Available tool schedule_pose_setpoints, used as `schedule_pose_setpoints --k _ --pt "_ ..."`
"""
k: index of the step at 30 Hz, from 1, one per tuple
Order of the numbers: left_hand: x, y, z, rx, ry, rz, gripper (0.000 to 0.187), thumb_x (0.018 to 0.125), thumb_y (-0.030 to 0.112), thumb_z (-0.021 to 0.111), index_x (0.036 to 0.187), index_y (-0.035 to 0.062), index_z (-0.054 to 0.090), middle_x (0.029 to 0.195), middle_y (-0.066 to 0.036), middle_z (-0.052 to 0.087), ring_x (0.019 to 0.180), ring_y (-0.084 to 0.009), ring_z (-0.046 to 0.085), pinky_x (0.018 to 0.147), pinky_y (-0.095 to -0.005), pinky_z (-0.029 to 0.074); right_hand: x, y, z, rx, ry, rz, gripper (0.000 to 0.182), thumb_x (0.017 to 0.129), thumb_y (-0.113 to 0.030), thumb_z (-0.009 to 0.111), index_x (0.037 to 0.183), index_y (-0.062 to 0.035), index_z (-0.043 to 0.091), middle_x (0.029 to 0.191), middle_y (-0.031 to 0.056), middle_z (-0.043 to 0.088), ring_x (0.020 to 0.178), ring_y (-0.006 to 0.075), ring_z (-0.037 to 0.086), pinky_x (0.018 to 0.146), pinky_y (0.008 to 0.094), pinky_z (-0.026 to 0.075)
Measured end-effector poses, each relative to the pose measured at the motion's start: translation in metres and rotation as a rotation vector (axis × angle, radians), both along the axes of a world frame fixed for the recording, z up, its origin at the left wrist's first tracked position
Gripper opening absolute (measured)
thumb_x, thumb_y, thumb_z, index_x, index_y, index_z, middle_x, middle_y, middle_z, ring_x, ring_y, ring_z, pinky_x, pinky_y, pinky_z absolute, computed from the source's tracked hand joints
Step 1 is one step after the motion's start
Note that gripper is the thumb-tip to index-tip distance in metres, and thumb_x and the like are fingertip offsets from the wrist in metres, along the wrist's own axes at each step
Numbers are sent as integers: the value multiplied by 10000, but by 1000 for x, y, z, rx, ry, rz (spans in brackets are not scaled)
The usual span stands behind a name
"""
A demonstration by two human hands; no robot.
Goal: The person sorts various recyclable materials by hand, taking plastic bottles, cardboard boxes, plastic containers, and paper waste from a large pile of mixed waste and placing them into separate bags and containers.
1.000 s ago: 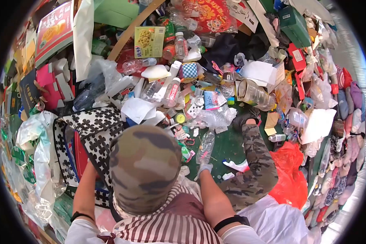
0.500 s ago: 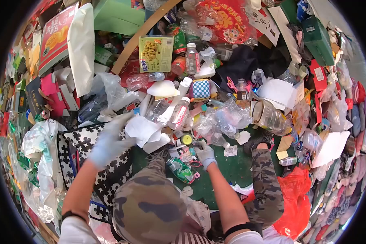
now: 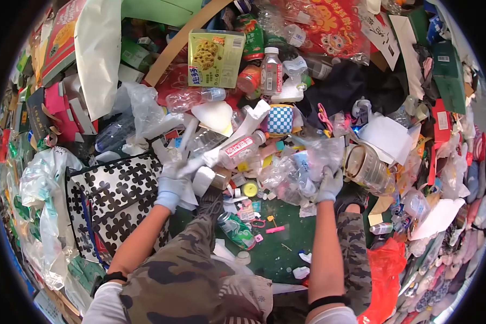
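While the head view looks down on a dark green floor (image 3: 275, 262) strewn with litter, the white-gloved right hand (image 3: 330, 185) pinches crumpled clear plastic packaging (image 3: 326, 151), near a large transparent plastic jar (image 3: 369, 170). The white-gloved left hand (image 3: 171, 187) is at blurred white scraps (image 3: 190, 166), just beside a black-and-white clover-patterned bag (image 3: 121, 189); I cannot tell whether it grips them. Between the hands lie a pink-labelled clear bottle (image 3: 240, 150) and a round yellow-green lid (image 3: 250, 189).
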State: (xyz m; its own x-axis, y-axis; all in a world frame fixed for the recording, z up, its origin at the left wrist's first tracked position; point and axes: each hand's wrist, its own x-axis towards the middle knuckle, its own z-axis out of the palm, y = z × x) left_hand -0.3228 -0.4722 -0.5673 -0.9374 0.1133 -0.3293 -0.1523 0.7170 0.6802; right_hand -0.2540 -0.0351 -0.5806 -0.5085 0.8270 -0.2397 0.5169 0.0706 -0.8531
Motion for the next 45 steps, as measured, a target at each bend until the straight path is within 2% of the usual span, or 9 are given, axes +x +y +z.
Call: schedule_pose_setpoints --k 6,8,12,20,24,28,34,40,45 --pt "-17 45 64 313 231 214 460 772 14 584 1218 15 472 1179 -116 526 1086 -191 499 932 -280 389 10 -140 61 -561 221 71 156 781 -67 578 934 -98 575 807 -4 578 639 62 488 528 189 412" --pt "-19 59 79 377 253 194 490 792 43 592 1256 14 434 1218 -109 503 1129 -172 462 962 -276 359 4 -179 62 -465 -11 448 216 752 -92 586 964 -56 574 843 12 590 734 101 539 646 249 456" --pt "-6 66 90 675 85 -138 645 741 -34 566 1337 57 339 1310 -74 419 1215 -169 383 919 -231 367 -33 -249 90 -1021 188 234 227 771 -117 603 980 -35 572 871 13 591 739 92 536 685 238 456" --pt "6 30 19 1030 -394 559 539 780 -51 552 1268 54 348 1089 -51 510 881 -141 560 795 -267 479 -6 -220 83 -1686 183 468 455 796 -224 592 1205 -81 450 917 64 597 628 77 556 453 173 367" --pt "4 14 0 1049 -206 745 454 784 -29 593 1192 46 409 1075 -63 558 903 -143 571 789 -259 490 -23 -128 41 -146 -164 736 415 809 -147 583 1182 -6 466 1001 102 603 845 195 593 755 282 465" --pt "-2 30 17 914 -215 769 422 777 -17 634 1155 20 448 1013 -47 587 889 -118 573 801 -232 471 -45 -24 2 440 -642 540 524 670 -205 703 1129 -16 534 1038 175 599 967 293 579 836 329 439" --pt "17 37 4 966 -386 735 405 817 20 597 1196 20 454 1051 -23 579 923 -92 546 825 -220 437 -46 -3 -41 261 -786 646 790 543 -312 786 1206 -36 455 1173 199 528 1008 342 553 883 381 429" --pt "17 31 6 964 -341 767 477 821 47 604 1248 12 394 1095 -56 562 961 -118 538 854 -239 425 -17 -44 -26 -562 16 476 350 704 -143 746 978 -11 572 894 43 605 776 100 583 630 259 492" --pt "19 26 1 955 -312 805 563 812 53 619 1289 6 323 1103 -88 558 977 -139 536 864 -246 421 -73 -38 19 278 22 947 373 698 -233 720 1005 -68 591 1024 105 597 931 276 580 807 343 454"
